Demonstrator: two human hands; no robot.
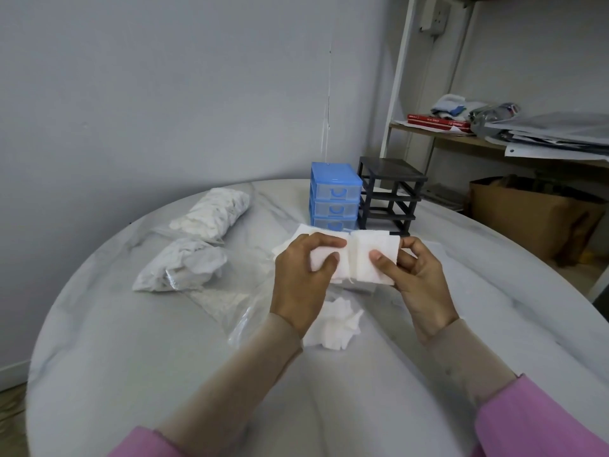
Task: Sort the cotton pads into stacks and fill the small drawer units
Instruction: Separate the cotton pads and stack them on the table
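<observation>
Head view | left hand (301, 272) and right hand (417, 275) pinch stack of square cotton pads (354, 258) above table (131, 341) | long side runs left-right | bottom hidden by fingers

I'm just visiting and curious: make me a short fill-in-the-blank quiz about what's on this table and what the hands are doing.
1. Both hands, left hand and right hand, hold a stack of white square ____.
2. The blue drawer unit has ____ drawers, all closed.
3. The frame right of the blue unit is ____ in colour.
4. The bagged round pads lie on the ____ side of the table.

Missing words: cotton pads; three; black; left
</observation>
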